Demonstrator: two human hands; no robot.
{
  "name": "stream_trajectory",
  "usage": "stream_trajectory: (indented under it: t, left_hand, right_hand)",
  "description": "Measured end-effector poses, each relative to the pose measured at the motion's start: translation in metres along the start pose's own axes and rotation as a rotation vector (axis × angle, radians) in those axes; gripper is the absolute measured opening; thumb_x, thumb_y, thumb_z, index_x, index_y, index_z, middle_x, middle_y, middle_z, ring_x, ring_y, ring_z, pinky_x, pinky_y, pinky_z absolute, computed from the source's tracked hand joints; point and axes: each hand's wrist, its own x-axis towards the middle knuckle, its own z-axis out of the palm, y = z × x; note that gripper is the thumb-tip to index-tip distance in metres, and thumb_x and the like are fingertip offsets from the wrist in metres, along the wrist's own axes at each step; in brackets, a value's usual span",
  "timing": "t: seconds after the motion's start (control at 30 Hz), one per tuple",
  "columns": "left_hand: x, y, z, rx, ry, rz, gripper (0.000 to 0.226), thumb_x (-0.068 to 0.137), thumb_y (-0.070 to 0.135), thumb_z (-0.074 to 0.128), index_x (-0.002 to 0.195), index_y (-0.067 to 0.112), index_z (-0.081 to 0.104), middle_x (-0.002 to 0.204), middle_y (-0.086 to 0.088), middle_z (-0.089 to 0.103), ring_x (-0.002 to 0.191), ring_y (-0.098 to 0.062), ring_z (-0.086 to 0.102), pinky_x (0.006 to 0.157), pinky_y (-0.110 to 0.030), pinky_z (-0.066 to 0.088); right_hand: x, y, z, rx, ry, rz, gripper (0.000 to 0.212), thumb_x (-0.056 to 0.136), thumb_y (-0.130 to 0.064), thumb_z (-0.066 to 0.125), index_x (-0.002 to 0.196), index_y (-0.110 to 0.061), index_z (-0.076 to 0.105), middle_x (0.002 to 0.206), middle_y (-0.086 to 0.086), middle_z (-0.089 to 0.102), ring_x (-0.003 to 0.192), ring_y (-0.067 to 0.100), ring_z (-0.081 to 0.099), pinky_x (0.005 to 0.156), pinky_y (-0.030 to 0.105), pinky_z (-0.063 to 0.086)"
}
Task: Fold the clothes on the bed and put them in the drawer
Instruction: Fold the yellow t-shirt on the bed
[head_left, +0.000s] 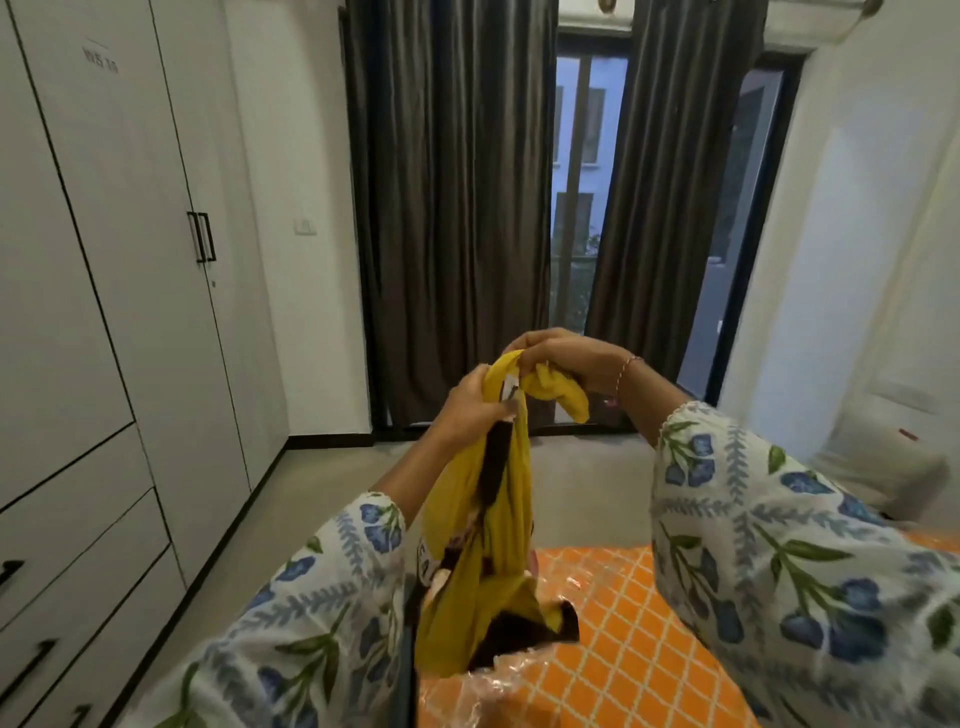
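You hold the yellow garment (475, 525) up above the near edge of the bed (618, 634), your left hand (475, 402) gripping its bunched top and your right hand (558, 356) pinching a fold just beside it, while the rest hangs down to the orange cover. To your left stands the white wardrobe (104, 260) with its drawers (78, 587) low and near. Dark curtains (452, 208) hang at the far window.

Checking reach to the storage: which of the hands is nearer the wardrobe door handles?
Left. The left hand grips the yellow garment on the side toward the wardrobe handles; the right hand holds it farther right.
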Motion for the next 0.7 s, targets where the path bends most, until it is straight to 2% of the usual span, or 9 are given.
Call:
stream_trajectory:
  t: [0.07,0.1,0.2,0.3,0.4,0.47,0.57,0.63,0.7]
  left_hand:
    - [0.013,-0.005,0.004,-0.015,0.133,0.010,0.023,0.081,0.017,0.073,0.098,0.011,0.059,0.095,-0.007,0.065,0.092,-0.023,0.063,0.084,-0.042,0.053]
    - [0.020,-0.008,0.005,-0.010,0.158,0.008,0.023,0.078,0.016,0.075,0.095,0.011,0.060,0.091,-0.006,0.066,0.090,-0.022,0.063,0.082,-0.041,0.052]
    - [0.035,-0.018,0.014,0.141,0.058,0.043,0.030,0.071,0.024,0.082,0.093,0.014,0.064,0.089,-0.004,0.067,0.086,-0.018,0.063,0.077,-0.035,0.051]
    - [0.042,-0.027,0.022,0.402,-0.070,0.104,0.030,0.070,0.037,0.081,0.085,0.015,0.068,0.081,-0.002,0.067,0.077,-0.016,0.063,0.072,-0.037,0.052]
    - [0.048,-0.042,0.037,0.459,-0.115,0.115,0.029,0.075,0.038,0.077,0.087,0.012,0.072,0.079,-0.004,0.069,0.076,-0.018,0.065,0.073,-0.037,0.053]
    - [0.046,-0.050,0.045,0.367,-0.161,0.090,0.029,0.078,0.033,0.075,0.086,0.006,0.070,0.077,-0.007,0.066,0.073,-0.019,0.062,0.068,-0.032,0.049]
    - [0.022,-0.064,0.063,0.149,-0.220,0.019,0.024,0.085,0.030,0.069,0.086,0.006,0.069,0.073,-0.001,0.062,0.068,-0.008,0.060,0.063,-0.019,0.046]
    - [0.007,-0.075,0.068,0.047,-0.202,0.015,0.017,0.088,0.026,0.065,0.084,0.010,0.069,0.073,0.001,0.063,0.069,-0.008,0.061,0.064,-0.020,0.048]
    - [-0.010,-0.084,0.073,0.101,-0.121,0.043,0.014,0.092,0.018,0.059,0.081,0.015,0.068,0.073,0.002,0.061,0.071,-0.009,0.059,0.064,-0.022,0.045]
  right_hand:
    - [0.009,0.006,-0.013,0.010,-0.071,0.010,0.027,0.092,-0.009,0.056,0.118,-0.017,0.054,0.108,0.007,0.059,0.097,0.023,0.060,0.081,0.035,0.054]
    - [0.013,0.010,-0.020,-0.109,-0.054,0.019,0.031,0.091,-0.012,0.060,0.120,-0.018,0.053,0.109,0.007,0.059,0.098,0.023,0.060,0.080,0.034,0.054]
    - [0.026,0.027,-0.038,-0.744,0.117,0.061,0.033,0.083,-0.028,0.071,0.112,-0.016,0.062,0.102,0.003,0.060,0.095,0.020,0.058,0.073,0.029,0.047]
    - [0.033,0.048,-0.043,-0.910,0.181,0.088,0.039,0.079,-0.038,0.073,0.107,-0.011,0.069,0.093,0.003,0.061,0.088,0.018,0.054,0.076,0.029,0.046]
    - [0.024,0.079,-0.049,-0.848,0.012,0.135,0.041,0.083,-0.035,0.071,0.117,-0.014,0.065,0.108,0.002,0.062,0.098,0.019,0.055,0.082,0.030,0.047]
    - [0.013,0.098,-0.051,-0.685,-0.126,0.153,0.035,0.085,-0.028,0.069,0.118,-0.019,0.062,0.111,0.000,0.062,0.103,0.021,0.059,0.077,0.026,0.049]
    - [-0.001,0.136,-0.043,-0.365,-0.237,0.160,0.025,0.089,-0.024,0.064,0.113,-0.020,0.062,0.104,0.001,0.066,0.093,0.018,0.065,0.070,0.024,0.056]
    - [-0.004,0.157,-0.034,-0.208,-0.174,0.144,0.016,0.090,-0.023,0.063,0.104,-0.017,0.067,0.101,0.004,0.067,0.089,0.019,0.065,0.072,0.027,0.057]
    - [-0.012,0.171,-0.022,-0.359,-0.064,0.085,0.012,0.090,-0.018,0.063,0.100,-0.013,0.069,0.100,0.004,0.064,0.087,0.015,0.061,0.076,0.025,0.053]
